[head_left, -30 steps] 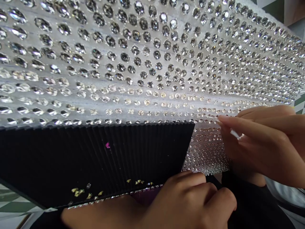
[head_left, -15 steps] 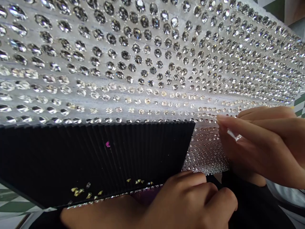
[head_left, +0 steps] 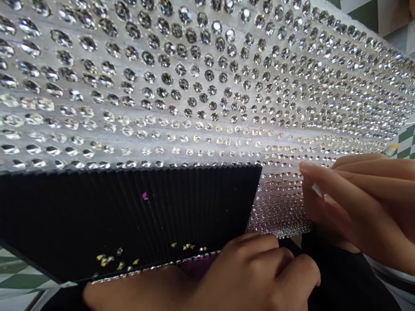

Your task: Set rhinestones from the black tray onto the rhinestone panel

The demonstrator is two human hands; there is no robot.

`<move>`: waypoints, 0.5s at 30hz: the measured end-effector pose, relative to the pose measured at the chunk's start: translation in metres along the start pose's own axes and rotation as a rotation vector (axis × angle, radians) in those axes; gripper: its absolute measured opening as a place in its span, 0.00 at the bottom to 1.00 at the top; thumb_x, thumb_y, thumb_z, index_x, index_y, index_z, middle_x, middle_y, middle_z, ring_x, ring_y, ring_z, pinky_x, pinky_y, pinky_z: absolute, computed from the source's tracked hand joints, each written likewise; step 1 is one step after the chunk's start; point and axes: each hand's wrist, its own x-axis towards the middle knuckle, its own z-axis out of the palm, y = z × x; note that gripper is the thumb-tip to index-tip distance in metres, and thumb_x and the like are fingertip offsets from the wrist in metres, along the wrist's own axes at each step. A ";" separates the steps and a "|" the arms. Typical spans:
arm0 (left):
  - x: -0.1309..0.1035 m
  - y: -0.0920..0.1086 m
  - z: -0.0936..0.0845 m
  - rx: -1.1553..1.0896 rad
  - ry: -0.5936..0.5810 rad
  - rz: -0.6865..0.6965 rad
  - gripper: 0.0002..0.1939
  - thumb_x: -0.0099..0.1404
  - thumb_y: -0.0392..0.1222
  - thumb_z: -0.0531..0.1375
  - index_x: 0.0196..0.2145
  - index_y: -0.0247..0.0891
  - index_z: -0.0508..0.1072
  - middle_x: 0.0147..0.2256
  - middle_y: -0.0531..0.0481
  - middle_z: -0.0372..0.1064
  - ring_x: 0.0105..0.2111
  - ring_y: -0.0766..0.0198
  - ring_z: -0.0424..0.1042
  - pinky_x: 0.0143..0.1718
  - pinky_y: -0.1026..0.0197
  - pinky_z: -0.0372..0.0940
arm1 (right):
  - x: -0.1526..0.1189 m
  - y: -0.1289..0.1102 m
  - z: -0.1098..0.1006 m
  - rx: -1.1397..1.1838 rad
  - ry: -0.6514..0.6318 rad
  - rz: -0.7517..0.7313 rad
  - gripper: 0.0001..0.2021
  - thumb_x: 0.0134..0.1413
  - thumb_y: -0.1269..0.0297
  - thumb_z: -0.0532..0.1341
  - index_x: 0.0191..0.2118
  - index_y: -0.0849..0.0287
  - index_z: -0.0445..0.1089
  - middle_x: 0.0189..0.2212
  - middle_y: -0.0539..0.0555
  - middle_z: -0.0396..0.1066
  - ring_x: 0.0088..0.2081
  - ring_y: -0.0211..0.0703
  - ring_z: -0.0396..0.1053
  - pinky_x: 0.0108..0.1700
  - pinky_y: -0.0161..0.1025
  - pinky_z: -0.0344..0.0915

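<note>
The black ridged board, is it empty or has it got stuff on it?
Not empty: the black ridged board has small yellow gems near its lower edge and a pink gem higher up.

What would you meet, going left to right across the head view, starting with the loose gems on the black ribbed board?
Cluster of pointed gold-coloured gems → single small magenta gem → looser row of small gold-coloured gems → bare left hand → bare right hand.
</note>
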 end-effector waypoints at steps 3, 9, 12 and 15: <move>0.000 -0.001 0.002 -0.005 0.027 -0.003 0.11 0.72 0.41 0.49 0.34 0.39 0.68 0.22 0.59 0.68 0.25 0.68 0.66 0.28 0.65 0.60 | -0.005 -0.001 0.005 0.052 0.098 0.047 0.13 0.63 0.62 0.58 0.49 0.51 0.75 0.20 0.53 0.61 0.29 0.45 0.67 0.34 0.47 0.63; 0.002 -0.001 0.005 0.014 0.079 0.020 0.12 0.72 0.38 0.48 0.34 0.39 0.68 0.22 0.59 0.67 0.24 0.69 0.65 0.27 0.65 0.60 | 0.002 -0.006 0.008 0.083 0.026 0.075 0.15 0.66 0.68 0.52 0.47 0.49 0.75 0.14 0.47 0.47 0.21 0.40 0.59 0.31 0.44 0.59; 0.001 -0.001 0.004 0.018 0.089 0.026 0.11 0.72 0.38 0.48 0.35 0.39 0.68 0.22 0.59 0.67 0.25 0.69 0.65 0.28 0.66 0.61 | 0.002 -0.005 0.009 0.058 0.067 0.035 0.14 0.65 0.69 0.53 0.47 0.51 0.75 0.15 0.47 0.48 0.21 0.39 0.58 0.31 0.43 0.59; 0.001 0.000 0.002 0.031 0.097 0.034 0.12 0.72 0.38 0.48 0.35 0.39 0.68 0.22 0.59 0.67 0.25 0.68 0.65 0.28 0.66 0.61 | -0.003 -0.003 0.010 0.040 0.101 0.035 0.12 0.63 0.67 0.58 0.49 0.53 0.75 0.18 0.50 0.54 0.27 0.43 0.65 0.32 0.44 0.61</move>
